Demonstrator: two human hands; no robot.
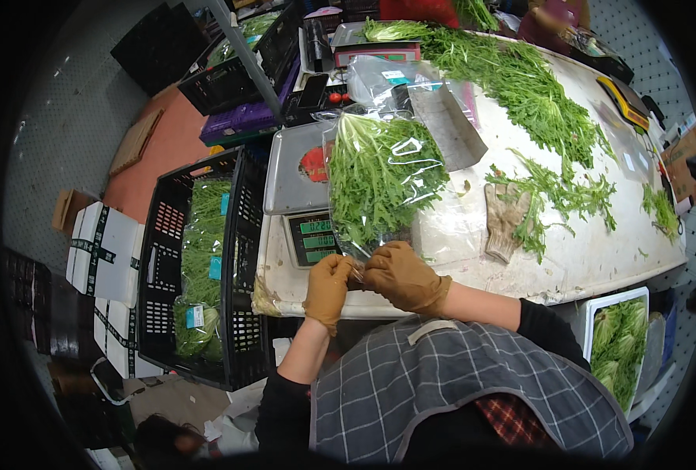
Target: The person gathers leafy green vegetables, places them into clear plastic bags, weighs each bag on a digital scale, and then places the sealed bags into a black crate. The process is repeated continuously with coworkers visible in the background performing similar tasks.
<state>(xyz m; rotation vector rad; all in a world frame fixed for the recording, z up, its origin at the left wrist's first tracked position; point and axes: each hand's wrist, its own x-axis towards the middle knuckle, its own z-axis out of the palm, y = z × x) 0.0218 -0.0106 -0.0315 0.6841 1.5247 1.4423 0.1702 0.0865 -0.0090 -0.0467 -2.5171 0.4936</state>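
Note:
A clear plastic bag filled with frilly leafy greens [377, 170] lies on the white table, its pale stems towards the far side and partly over the metal pan of a digital scale [289, 176]. At its near end my left hand [329, 291], in a brown glove, pinches the gathered plastic. My right hand [407, 279], gloved alike, is closed on the same end, just beside the left. The scale's lit display [317, 241] is next to my left hand. A curved grey metal sheet [449, 126] stands beyond the bag to the right.
A black crate [239, 264] of bagged greens stands at the left. Loose greens [512, 88] and a knitted glove [504, 220] lie on the table [565, 270]. A white box [588, 329] of greens is low at the right. Another person [551, 26] is at the far side.

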